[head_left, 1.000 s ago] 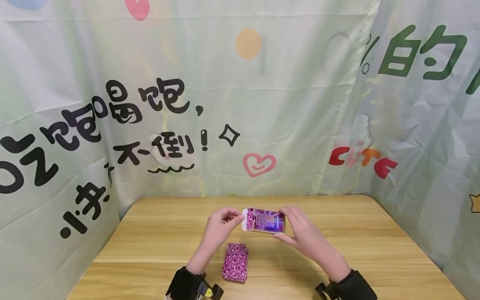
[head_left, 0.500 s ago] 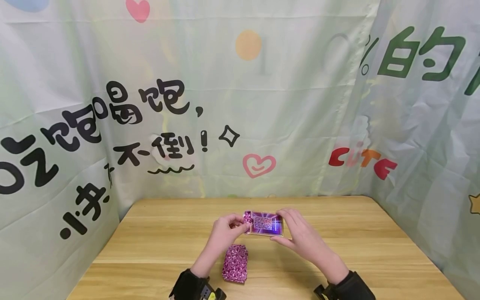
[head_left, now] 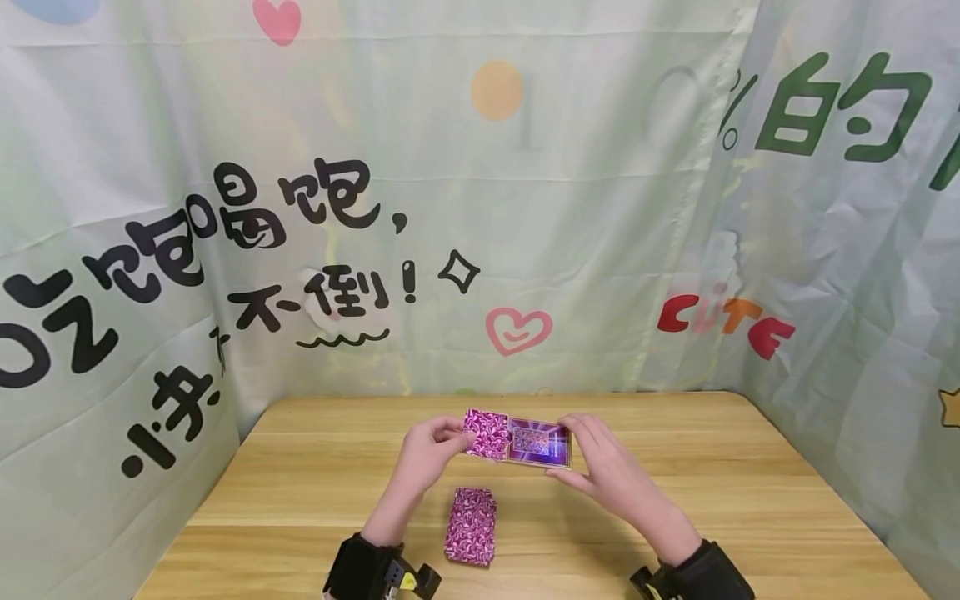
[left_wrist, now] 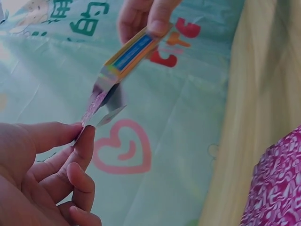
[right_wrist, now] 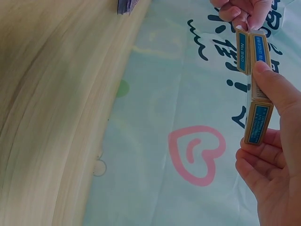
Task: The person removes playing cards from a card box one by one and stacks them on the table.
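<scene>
My right hand (head_left: 611,467) grips a small purple card box (head_left: 538,442) by its right end, thumb below and fingers above. The box's gold edges and blue side panels (right_wrist: 261,123) show in the right wrist view. From its open left end sticks a pink-and-white swirl-backed playing card (head_left: 486,433), about half out. My left hand (head_left: 431,454) pinches the card's outer end between thumb and forefinger. In the left wrist view the box's end flap (left_wrist: 112,115) hangs bent beside the card. A stack of matching cards (head_left: 471,527) lies on the table below the hands.
The wooden table (head_left: 712,483) extends around and beneath the hands. A pale printed cloth (head_left: 600,250) hangs along its back and sides. Both wrists wear black straps with small cameras, the left strap (head_left: 365,568) and the right strap (head_left: 712,573).
My left hand first moves in to the box's open end, then back left, drawing the playing card out of it. The right hand and box shift only slightly. The stack on the table stays put.
</scene>
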